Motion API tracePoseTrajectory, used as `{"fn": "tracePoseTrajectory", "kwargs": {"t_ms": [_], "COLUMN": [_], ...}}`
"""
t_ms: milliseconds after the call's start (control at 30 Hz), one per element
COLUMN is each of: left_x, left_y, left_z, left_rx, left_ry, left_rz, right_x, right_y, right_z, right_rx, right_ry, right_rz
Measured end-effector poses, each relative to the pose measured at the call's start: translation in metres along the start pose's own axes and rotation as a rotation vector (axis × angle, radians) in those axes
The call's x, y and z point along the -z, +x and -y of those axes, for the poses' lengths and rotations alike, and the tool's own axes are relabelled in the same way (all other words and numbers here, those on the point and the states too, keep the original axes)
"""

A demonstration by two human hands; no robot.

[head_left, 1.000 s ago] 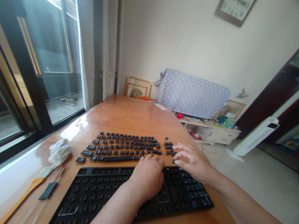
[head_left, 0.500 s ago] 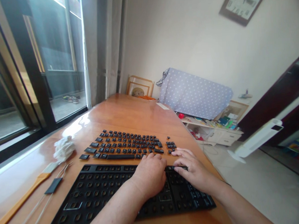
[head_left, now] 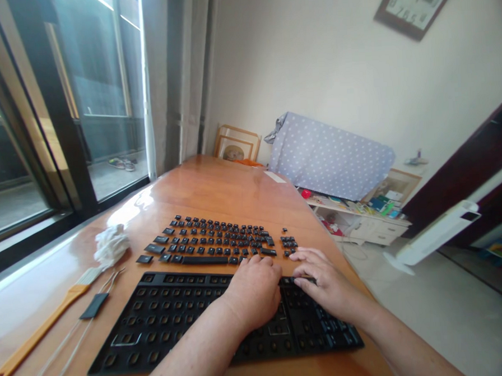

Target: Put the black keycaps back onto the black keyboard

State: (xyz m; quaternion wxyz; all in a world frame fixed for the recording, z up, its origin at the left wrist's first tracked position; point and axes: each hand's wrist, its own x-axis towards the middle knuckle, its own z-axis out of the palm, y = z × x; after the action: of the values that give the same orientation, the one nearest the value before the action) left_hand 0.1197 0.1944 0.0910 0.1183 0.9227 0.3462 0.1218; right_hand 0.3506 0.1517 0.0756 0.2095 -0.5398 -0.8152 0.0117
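Observation:
A black keyboard (head_left: 174, 321) lies on the wooden table, most of its left and middle key sockets bare, with keys still on at the right end. My left hand (head_left: 256, 288) rests over its upper middle, fingers curled together and pointing down; what the fingertips hold, if anything, is hidden. To its right, my right hand (head_left: 318, 280) hovers at the upper right of the keyboard, fingers bent and spread, thumb apart from them. Beyond the keyboard, loose black keycaps (head_left: 211, 240) lie in rows, and a smaller group of keycaps (head_left: 288, 242) sits near my right fingertips.
Left of the keyboard are an orange-handled brush (head_left: 43, 331), a wire keycap puller (head_left: 95, 306) and a crumpled white tissue (head_left: 111, 246). The table (head_left: 225, 181) stretches toward the wall. A white cabinet (head_left: 375, 229) and a tall white appliance (head_left: 441, 234) stand to the right.
The view has shifted slightly, so everything sits a little further right. Both hands keep nearly the same pose and place over the keyboard.

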Motion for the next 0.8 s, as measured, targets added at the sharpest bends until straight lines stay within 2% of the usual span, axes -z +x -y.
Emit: {"fn": "tracePoseTrajectory", "kwargs": {"t_ms": [400, 633, 800], "left_x": [0.0020, -0.0006, -0.0019], "left_y": [0.0001, 0.0004, 0.0004], "left_z": [-0.0016, -0.0015, -0.0011], "left_rx": [-0.005, -0.013, -0.015], "left_ry": [0.024, 0.029, 0.028], "left_rz": [-0.001, -0.026, -0.031], "right_x": [0.0053, 0.0016, 0.0038], "right_y": [0.0045, 0.0012, 0.0034], "right_z": [0.0061, 0.0052, 0.0076], "right_rx": [0.107, 0.098, 0.076], "right_ry": [-0.067, -0.078, -0.060], "right_rz": [0.058, 0.031, 0.057]}}
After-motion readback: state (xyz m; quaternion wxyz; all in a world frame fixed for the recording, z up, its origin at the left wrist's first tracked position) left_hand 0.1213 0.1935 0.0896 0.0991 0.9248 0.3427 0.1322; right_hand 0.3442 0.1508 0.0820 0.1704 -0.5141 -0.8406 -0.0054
